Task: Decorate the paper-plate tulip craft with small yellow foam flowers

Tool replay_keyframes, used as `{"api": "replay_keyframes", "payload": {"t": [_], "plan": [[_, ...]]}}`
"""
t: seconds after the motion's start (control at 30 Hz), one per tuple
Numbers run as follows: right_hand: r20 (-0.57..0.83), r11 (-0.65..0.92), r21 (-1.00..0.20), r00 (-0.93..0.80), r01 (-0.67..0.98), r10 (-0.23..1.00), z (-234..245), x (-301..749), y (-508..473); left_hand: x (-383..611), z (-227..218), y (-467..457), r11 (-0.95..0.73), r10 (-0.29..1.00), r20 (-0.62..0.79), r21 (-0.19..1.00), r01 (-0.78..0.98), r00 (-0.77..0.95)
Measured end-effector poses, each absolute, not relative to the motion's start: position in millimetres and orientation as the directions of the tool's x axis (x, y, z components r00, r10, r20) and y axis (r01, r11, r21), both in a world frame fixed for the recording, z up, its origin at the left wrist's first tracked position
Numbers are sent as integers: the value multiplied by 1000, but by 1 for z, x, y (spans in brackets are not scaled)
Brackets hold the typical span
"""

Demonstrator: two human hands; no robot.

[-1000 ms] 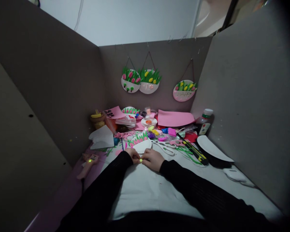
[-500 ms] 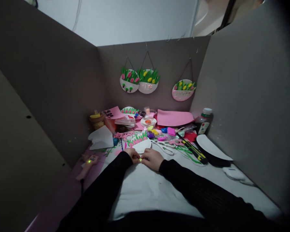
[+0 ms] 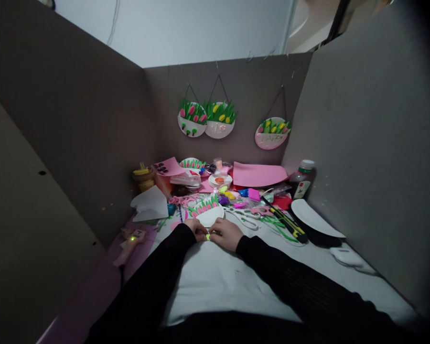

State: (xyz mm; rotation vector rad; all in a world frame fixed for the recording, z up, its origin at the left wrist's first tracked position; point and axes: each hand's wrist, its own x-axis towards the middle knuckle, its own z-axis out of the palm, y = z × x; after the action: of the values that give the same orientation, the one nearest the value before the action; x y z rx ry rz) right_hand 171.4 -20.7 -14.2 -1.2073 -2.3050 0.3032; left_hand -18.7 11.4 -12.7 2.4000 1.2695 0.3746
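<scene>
My left hand (image 3: 197, 228) and my right hand (image 3: 227, 234) meet fingertip to fingertip over the white table sheet (image 3: 218, 282). Together they pinch a tiny bright yellow-green piece (image 3: 208, 236). Both arms wear black sleeves. Just beyond the fingers lies a white half paper plate with green and pink tulip shapes (image 3: 209, 211). White scissors (image 3: 245, 218) rest to the right of that plate.
A pink glue gun with a lit green lamp (image 3: 131, 243) lies at the left. Clay lumps, pink paper (image 3: 258, 174), a bottle (image 3: 301, 180), a yellow-black cutter (image 3: 288, 223) and a white plate (image 3: 315, 219) crowd the back. Three tulip plates (image 3: 220, 119) hang on the grey partition.
Both hands have stayed pinched on the small yellow-green piece, shifting only slightly away from me. Nothing else moved.
</scene>
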Motion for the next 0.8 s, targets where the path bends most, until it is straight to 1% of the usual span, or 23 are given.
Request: {"api": "replay_keyframes", "payload": {"t": [0.13, 0.33, 0.43, 0.5, 0.57, 0.6, 0.63, 0.67, 0.7, 0.73, 0.8], "plan": [[366, 581, -467, -452, 667, 813, -15, 174, -20, -17, -10, 9, -509, 833, 57, 469, 722, 550], [378, 596, -458, -462, 659, 802, -12, 178, -26, -14, -9, 4, -537, 803, 50, 495, 684, 595], [393, 595, -465, -449, 656, 802, -10, 180, -27, -16, -8, 4, -521, 809, 53, 527, 671, 586], [410, 598, -471, -440, 648, 799, -10, 182, -27, -22, -3, 6, -508, 828, 82, 526, 682, 554], [431, 608, -477, -433, 635, 791, -10, 185, -26, -32, 5, 10, -441, 891, 141, 498, 747, 432], [441, 612, -480, -430, 628, 788, -10, 186, -26, -39, 9, 12, -362, 932, 178, 480, 799, 316], [451, 616, -483, -427, 622, 784, -10, 187, -26, -46, 13, 14, -233, 966, 211, 472, 850, 147], [458, 621, -486, -425, 615, 780, -10, 188, -27, -54, 16, 16, -104, 974, 227, 465, 879, -5], [463, 626, -488, -427, 609, 777, -10, 188, -27, -60, 19, 17, -17, 968, 232, 459, 888, -101], [467, 632, -488, -432, 602, 772, -10, 188, -28, -66, 20, 19, 35, 961, 230, 451, 892, -154], [468, 647, -486, -450, 587, 761, -9, 188, -30, -73, 18, 21, 63, 965, 207, 421, 905, -163]]}}
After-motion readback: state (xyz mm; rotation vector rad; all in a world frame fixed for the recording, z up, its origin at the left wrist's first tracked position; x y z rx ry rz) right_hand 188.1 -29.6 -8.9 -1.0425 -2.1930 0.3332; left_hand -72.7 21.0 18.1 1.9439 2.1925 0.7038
